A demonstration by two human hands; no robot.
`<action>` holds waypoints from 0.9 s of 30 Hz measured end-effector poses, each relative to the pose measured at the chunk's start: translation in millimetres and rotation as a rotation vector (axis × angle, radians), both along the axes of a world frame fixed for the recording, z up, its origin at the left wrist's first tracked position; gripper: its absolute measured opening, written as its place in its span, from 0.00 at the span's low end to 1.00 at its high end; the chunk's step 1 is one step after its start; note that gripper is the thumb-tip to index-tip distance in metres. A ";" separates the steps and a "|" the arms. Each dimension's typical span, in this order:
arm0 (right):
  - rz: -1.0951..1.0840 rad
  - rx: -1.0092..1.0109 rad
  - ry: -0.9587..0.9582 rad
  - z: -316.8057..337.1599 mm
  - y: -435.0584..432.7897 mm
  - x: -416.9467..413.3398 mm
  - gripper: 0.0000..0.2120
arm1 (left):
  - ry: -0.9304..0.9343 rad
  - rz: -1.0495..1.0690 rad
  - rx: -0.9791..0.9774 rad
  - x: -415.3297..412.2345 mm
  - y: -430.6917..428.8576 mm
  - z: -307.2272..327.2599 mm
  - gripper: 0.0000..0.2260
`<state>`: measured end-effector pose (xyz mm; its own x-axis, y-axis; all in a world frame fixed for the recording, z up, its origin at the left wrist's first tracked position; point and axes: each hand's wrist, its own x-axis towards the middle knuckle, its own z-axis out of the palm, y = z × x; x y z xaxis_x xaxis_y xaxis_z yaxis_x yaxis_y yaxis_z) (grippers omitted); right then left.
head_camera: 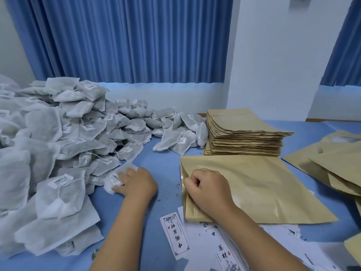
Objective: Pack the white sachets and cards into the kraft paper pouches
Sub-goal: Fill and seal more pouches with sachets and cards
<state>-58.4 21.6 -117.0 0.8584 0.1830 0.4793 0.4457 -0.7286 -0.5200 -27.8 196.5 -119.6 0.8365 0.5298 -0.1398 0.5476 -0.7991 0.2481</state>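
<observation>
The person shows as two bare forearms (117, 227), slim and smooth, uncovered all the way to the wrists, each ending in a bare hand: the left grip (136, 182) and the right grip (209, 189).

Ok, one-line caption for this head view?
Left hand grips a white fabric sachet; right hand pinches a flat kraft paper pouch.
</observation>
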 end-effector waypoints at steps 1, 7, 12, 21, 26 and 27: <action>-0.004 -0.003 0.006 0.1 -0.1 0.2 0.19 | 0.002 0.000 -0.003 0.8 2.8 -1.7 0.23; -0.011 -0.015 0.007 0.1 -0.7 -0.1 0.20 | -0.128 0.001 0.139 0.6 19.4 -0.6 0.17; -0.020 -0.006 0.001 1.1 -1.4 0.9 0.20 | -0.141 -0.030 0.225 -1.0 10.0 1.5 0.13; -0.084 0.139 -0.056 7.5 -4.8 0.9 0.21 | -0.460 -0.406 -0.743 -16.2 -30.4 20.6 0.05; -0.032 0.202 -0.099 10.5 -3.4 -1.0 0.23 | -0.290 -0.616 -0.675 -16.6 -56.5 10.1 0.11; -0.002 0.203 -0.108 11.1 -1.5 -2.7 0.22 | -0.298 -0.625 -0.611 -14.3 -61.5 7.4 0.12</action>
